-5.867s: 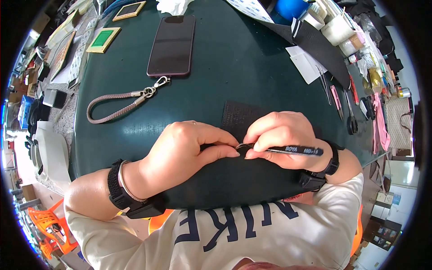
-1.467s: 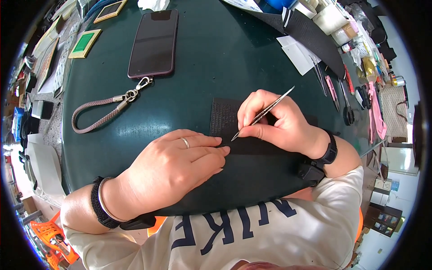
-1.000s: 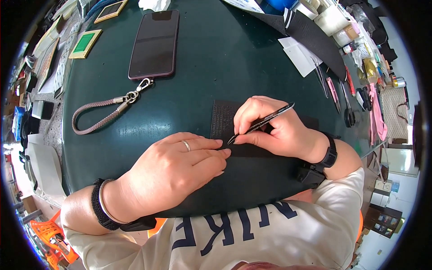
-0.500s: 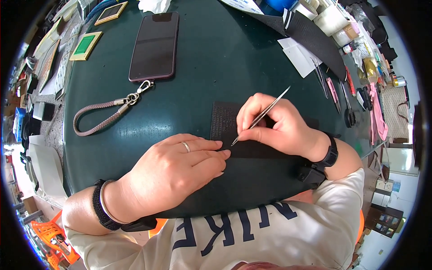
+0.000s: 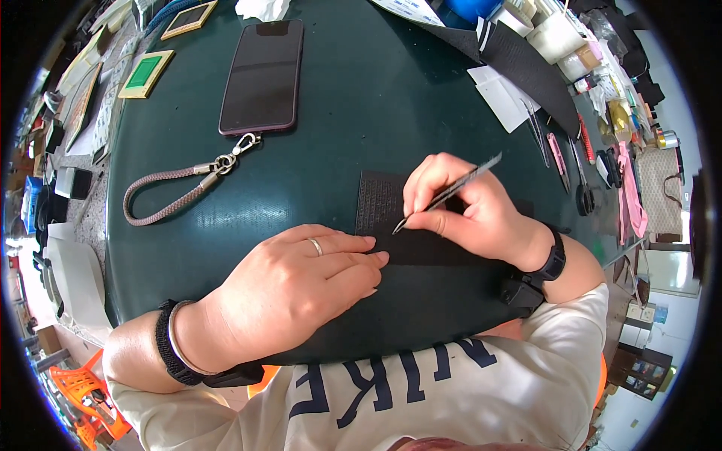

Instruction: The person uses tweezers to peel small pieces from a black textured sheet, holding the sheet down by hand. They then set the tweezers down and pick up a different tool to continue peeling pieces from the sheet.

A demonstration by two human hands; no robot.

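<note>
A thin black sheet [image 5: 377, 197] lies on the dark green tabletop, with rows of small raised marks along its left part. My right hand [image 5: 468, 207] pinches a pair of metal tweezers [image 5: 460, 183] slantwise, tips down at the sheet just below the marked rows. Whether anything sits between the tips is too small to tell. Across the sheet's lower left edge rest the outstretched fingers of my left hand [image 5: 297, 289], palm down and holding nothing. My right palm and fingers hide part of the sheet.
A phone [image 5: 262, 79] with a braided wrist strap [image 5: 169, 197] lies at the far left. Two small framed pieces [image 5: 147, 74] are beyond it. On the right lie a curved black strip [image 5: 530, 71], white paper [image 5: 502, 101], spare tweezers [image 5: 537, 134], a pink cutter [image 5: 558, 161] and scissors [image 5: 583, 188].
The tweezers have turned in my right fingers, and their tips have shifted slightly up and right. My left hand stays nearly still on the sheet.
</note>
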